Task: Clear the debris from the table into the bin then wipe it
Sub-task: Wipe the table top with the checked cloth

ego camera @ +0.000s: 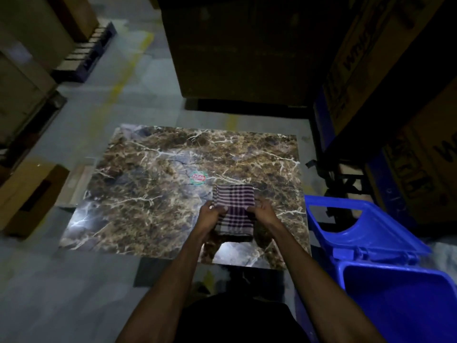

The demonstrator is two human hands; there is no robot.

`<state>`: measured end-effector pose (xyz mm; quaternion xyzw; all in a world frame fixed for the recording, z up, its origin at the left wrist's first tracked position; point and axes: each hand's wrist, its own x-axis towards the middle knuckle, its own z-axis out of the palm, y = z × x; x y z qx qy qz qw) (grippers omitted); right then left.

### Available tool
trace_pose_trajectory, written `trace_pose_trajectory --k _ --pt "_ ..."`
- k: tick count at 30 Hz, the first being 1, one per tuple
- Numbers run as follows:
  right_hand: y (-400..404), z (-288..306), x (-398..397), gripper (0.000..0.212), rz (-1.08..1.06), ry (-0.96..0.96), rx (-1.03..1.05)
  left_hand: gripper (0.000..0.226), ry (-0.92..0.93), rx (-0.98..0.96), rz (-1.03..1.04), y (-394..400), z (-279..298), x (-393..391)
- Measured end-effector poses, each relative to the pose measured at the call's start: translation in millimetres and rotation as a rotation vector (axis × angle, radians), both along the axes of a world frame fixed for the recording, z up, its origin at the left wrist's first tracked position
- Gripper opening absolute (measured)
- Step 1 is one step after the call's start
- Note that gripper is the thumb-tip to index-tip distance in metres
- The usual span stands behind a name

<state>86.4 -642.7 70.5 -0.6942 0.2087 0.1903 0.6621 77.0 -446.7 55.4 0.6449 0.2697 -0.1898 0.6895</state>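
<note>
A brown marbled table [153, 194] fills the middle of the dim view. A folded checked cloth [235, 206] is held just above its near right part. My left hand [212, 214] grips the cloth's left edge and my right hand [262, 211] grips its right edge, fingers curled over the fabric. A round red and green sticker [198, 178] lies on the tabletop just beyond the cloth. A blue bin [395, 288] stands open at the table's right, its lid [358, 226] tipped back.
Large cardboard boxes [247, 45] tower behind the table and at the right [408, 120]. A smaller cardboard box [27, 199] sits on the floor at the left. Grey floor with yellow lines [118, 87] stretches beyond the left side.
</note>
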Motion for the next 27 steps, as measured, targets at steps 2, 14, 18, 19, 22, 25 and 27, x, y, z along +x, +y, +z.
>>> trace_pose_trajectory --k 2,14,18,19,22,25,27 --pt "13 15 3 0.036 -0.006 -0.062 0.042 0.047 -0.097 -0.014 0.08 14 19 -2" --pt "166 108 -49 0.04 0.277 -0.569 -0.211 0.048 -0.441 0.103 0.099 165 108 -89" --pt "228 129 -77 0.031 0.375 -0.761 -0.347 0.052 -0.528 0.362 0.099 227 121 -127" --pt "242 132 -84 0.032 0.384 -0.798 -0.395 0.05 -0.551 0.441 0.093 241 124 -136" --pt "282 144 -104 0.029 0.413 -0.915 -0.451 0.039 -0.61 0.598 0.085 281 129 -157" --pt "315 152 -115 0.018 0.44 -0.942 -0.536 0.032 -0.598 0.773 0.123 318 127 -167" --pt "332 156 -116 0.013 0.467 -0.913 -0.58 0.04 -0.555 0.77 0.17 337 130 -173"
